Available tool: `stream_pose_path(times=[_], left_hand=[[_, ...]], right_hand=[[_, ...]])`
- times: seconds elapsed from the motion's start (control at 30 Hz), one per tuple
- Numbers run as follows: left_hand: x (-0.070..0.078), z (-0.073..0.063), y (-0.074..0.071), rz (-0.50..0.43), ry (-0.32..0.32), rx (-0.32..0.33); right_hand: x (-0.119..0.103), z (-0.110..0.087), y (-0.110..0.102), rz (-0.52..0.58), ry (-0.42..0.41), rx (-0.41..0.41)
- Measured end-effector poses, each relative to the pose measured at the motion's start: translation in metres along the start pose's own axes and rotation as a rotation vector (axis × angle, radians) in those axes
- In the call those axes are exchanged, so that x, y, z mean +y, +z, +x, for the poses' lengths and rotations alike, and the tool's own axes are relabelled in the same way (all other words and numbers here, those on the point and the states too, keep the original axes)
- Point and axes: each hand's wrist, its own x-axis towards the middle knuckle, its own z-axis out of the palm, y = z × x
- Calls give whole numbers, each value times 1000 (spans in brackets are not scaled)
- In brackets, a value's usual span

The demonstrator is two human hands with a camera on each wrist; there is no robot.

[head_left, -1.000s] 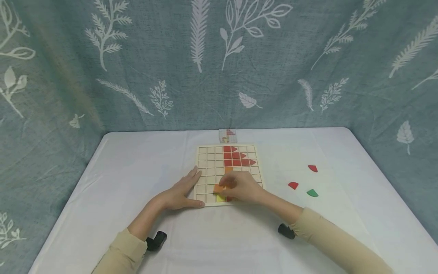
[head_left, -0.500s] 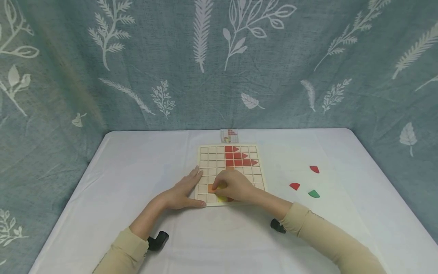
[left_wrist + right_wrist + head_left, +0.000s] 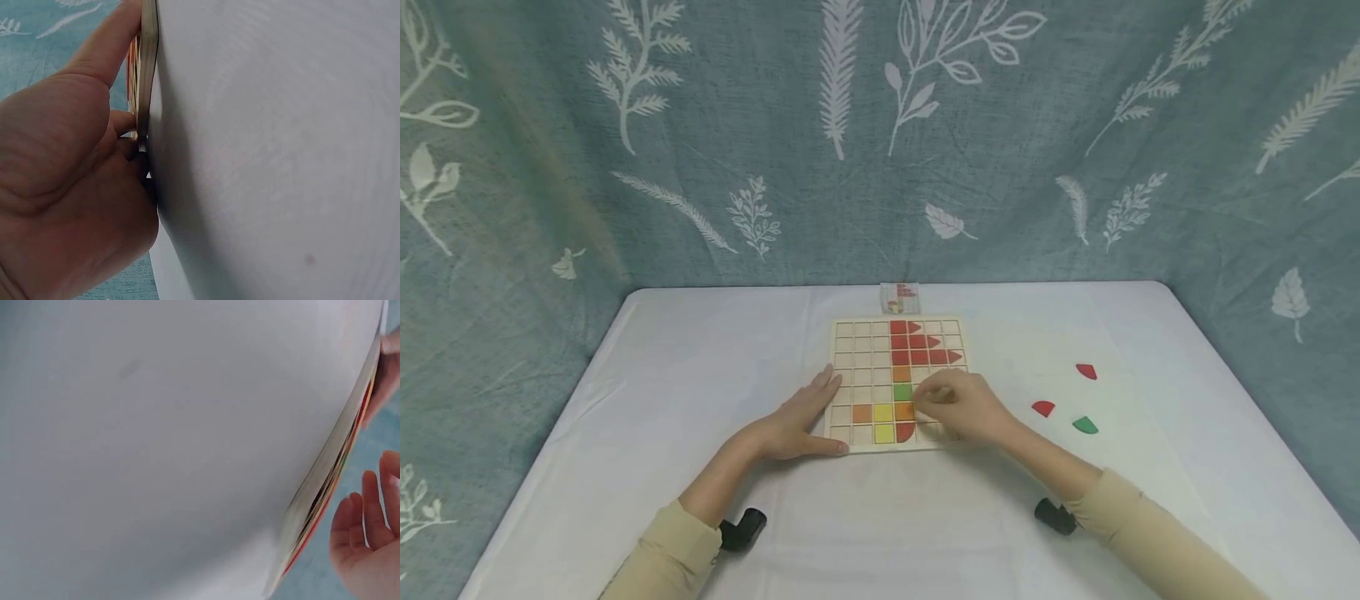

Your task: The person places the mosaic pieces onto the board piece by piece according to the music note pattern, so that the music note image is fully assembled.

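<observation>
A wooden grid board (image 3: 852, 362) lies on the table with coloured tiles in its cells. My left hand (image 3: 793, 423) rests against the board's left side and near corner, its thumb along the near edge, fingers stretched out. Over the board's right part is my right hand (image 3: 962, 404), fingers bent loosely, fingertips beside an orange square (image 3: 904, 411); no tile shows in them. Further left sits another orange square (image 3: 862, 413), next to two yellow squares (image 3: 883, 433). A red quarter-round tile (image 3: 905, 432) lies in the near row. In the right wrist view the right hand (image 3: 372, 540) is partly cut off.
Two loose red tiles (image 3: 1042, 407) and a green tile (image 3: 1085, 424) lie right of the board. A small picture card (image 3: 899, 297) stands behind it. Red tiles (image 3: 917, 342) fill the far rows, above an orange and a green square (image 3: 902, 392).
The right hand slid an orange square left into its cell beside the yellow one, let go and moved right, uncovering the green and orange squares. The left hand stayed put.
</observation>
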Motion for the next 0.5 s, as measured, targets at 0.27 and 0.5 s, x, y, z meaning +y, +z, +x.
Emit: stream_pose_path(times=[0.27,0.5], left_hand=[[0,-1,-1,0,1,5],[1,0,1,-4,5,7]], right_hand=[[39,-36,-39,-45,144,121],[75,-77,-80,-157,161,232]])
